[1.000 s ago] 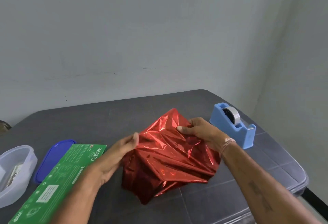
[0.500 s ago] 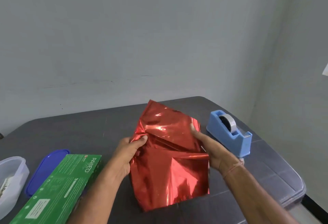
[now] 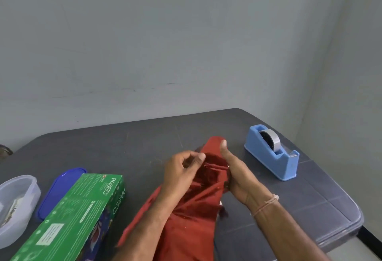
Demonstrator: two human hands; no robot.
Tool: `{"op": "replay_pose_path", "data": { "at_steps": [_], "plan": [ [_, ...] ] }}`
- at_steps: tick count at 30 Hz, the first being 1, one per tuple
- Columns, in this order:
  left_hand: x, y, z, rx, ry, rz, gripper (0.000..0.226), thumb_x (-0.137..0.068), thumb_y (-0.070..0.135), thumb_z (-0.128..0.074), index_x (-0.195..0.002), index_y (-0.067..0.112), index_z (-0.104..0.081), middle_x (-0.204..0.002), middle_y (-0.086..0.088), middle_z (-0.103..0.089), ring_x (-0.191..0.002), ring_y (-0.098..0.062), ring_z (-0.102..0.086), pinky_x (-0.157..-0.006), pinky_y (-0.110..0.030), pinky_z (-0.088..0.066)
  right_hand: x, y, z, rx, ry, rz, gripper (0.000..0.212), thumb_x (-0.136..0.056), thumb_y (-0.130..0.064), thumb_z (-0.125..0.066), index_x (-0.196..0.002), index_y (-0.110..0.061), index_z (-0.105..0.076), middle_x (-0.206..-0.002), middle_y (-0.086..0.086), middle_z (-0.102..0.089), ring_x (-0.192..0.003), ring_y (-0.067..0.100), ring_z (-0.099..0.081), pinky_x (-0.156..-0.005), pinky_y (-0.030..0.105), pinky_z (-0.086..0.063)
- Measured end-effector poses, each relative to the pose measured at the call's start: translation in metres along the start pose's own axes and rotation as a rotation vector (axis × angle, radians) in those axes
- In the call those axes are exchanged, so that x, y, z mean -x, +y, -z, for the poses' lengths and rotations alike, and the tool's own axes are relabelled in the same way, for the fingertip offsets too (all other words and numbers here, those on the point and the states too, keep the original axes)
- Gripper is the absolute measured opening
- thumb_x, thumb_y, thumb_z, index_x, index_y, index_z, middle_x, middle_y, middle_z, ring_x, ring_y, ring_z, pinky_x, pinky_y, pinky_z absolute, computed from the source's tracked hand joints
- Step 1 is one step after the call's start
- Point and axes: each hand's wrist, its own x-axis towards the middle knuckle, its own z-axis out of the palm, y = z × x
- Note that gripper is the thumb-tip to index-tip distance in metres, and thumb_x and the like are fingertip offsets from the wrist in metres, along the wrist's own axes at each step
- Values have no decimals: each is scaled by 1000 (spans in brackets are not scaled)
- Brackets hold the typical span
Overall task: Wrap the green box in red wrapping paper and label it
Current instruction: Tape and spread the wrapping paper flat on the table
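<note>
The shiny red wrapping paper [image 3: 192,215] hangs lengthwise between my hands, from the table's middle down toward me. My left hand [image 3: 182,169] pinches its upper part with curled fingers. My right hand [image 3: 233,169] grips the paper's right edge, thumb up against the top corner. The long green box [image 3: 76,213], printed PASEO, lies flat at the left, apart from the paper.
A blue tape dispenser [image 3: 272,155] with a roll stands at the right of the dark grey table [image 3: 128,145]. A blue lid [image 3: 60,190] and a clear plastic tub [image 3: 16,205] lie at the far left. The table's rounded right corner is near my right forearm.
The paper went from a crumpled bundle to an opened sheet and now hangs longer and narrower. Both hands shifted up to its top part and closer together.
</note>
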Motion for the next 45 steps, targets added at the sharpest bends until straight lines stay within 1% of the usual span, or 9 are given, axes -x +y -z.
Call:
{"op": "replay_pose_path", "data": {
  "at_steps": [2,7,10,14,21,30,38,42,45],
  "plan": [
    [1,1,-2,164,39,106,45,-86,61,-72,-90,16,-78,-84,-7,-78,-85,-33,-75,-79,-52,-59,6,-2,-3,-17,-64,-3,89,-94,-77,-24,-120,-8,-74,-110,17,-76,-91,28,-76,-70,33,-59],
    [-1,8,-1,303,-20,356,63,-72,65,-79,-107,14,-70,-97,-6,-79,-90,-23,-78,-86,-45,-63,9,2,-9,74,-149,47,86,-100,-72,-11,-136,-17,-66,-132,6,-70,-124,21,-66,-112,44,-46],
    [-2,10,4,313,-22,384,63,-66,58,-86,-108,13,-70,-96,-5,-79,-87,-21,-78,-86,-44,-63,10,5,-14,94,-140,85,63,-108,-56,-23,-134,-20,-67,-127,-1,-73,-121,13,-67,-104,34,-52],
    [-4,3,13,323,64,345,27,-87,36,-78,-97,11,-78,-74,0,-74,-71,-16,-71,-65,-30,-57,6,10,-14,80,-112,207,32,-107,-20,-52,-134,-11,-66,-122,9,-74,-118,26,-69,-107,40,-52],
    [-5,5,16,512,69,500,34,-89,26,-78,-100,-6,-74,-86,-19,-73,-73,-26,-69,-65,-34,-61,-2,22,-21,105,-34,284,39,-82,-1,-81,-119,0,-69,-110,19,-76,-106,28,-73,-88,29,-60],
    [1,8,23,581,28,503,19,-93,19,-72,-100,2,-76,-93,-20,-78,-72,-23,-75,-66,-28,-64,-6,25,-17,97,131,279,22,-91,-11,-75,-93,9,-67,-86,24,-74,-69,23,-70,-65,29,-59],
    [-13,24,57,401,136,416,15,-92,22,-74,-92,7,-75,-75,-7,-70,-57,-14,-65,-50,-24,-57,-1,0,9,-79,172,79,22,-93,-30,-73,-85,-11,-65,-85,10,-75,-71,18,-70,-63,29,-58],
    [-31,25,94,211,227,372,20,-96,24,-71,-91,5,-71,-66,-4,-65,-52,-14,-59,-42,-18,-47,-7,-21,33,-140,246,-6,34,-81,-32,-80,-100,-5,-71,-85,12,-74,-76,24,-68,-82,41,-61],
    [-42,12,126,133,223,368,18,-97,19,-69,-82,8,-66,-48,6,-61,-38,-4,-55,-42,-16,-46,-9,-37,51,-138,270,14,35,-92,-20,-74,-111,8,-69,-88,17,-72,-75,24,-67,-74,33,-61]
  ]
}}
